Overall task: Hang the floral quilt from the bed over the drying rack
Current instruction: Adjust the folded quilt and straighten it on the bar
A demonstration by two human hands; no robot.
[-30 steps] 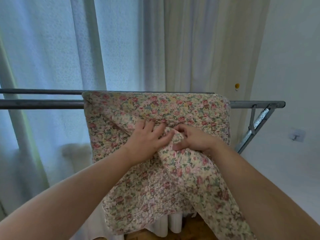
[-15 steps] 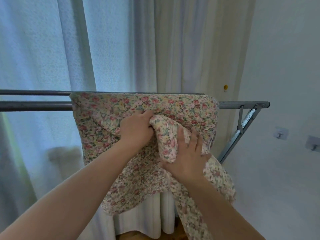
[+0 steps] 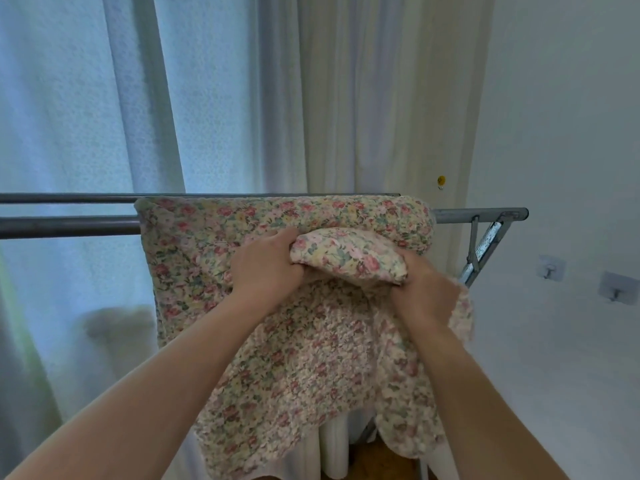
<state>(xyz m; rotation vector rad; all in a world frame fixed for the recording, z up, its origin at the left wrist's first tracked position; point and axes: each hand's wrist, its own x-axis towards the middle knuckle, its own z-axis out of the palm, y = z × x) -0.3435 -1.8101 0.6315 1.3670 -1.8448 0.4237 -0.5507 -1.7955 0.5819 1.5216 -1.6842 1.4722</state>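
The floral quilt (image 3: 221, 216) is draped over the grey metal bars of the drying rack (image 3: 69, 226), bunched toward the rack's right end. Its lower part hangs down in front, blurred. A thick fold of the quilt is lifted between my hands, just below the near bar. My left hand (image 3: 266, 266) grips the fold's left end, fingers curled round it. My right hand (image 3: 424, 289) holds the fold's right end from underneath, fingers hidden in the cloth.
Sheer white curtains (image 3: 86, 98) and a cream curtain (image 3: 374, 91) hang behind the rack. The rack's folding bracket (image 3: 485, 247) is at the right end. Two wall hooks (image 3: 550, 268) sit on the white wall at right. Wooden floor shows below.
Both hands have raised a gathered fold of the quilt toward the near bar. My right hand moved from pressing the cloth's front to holding the fold's right end.
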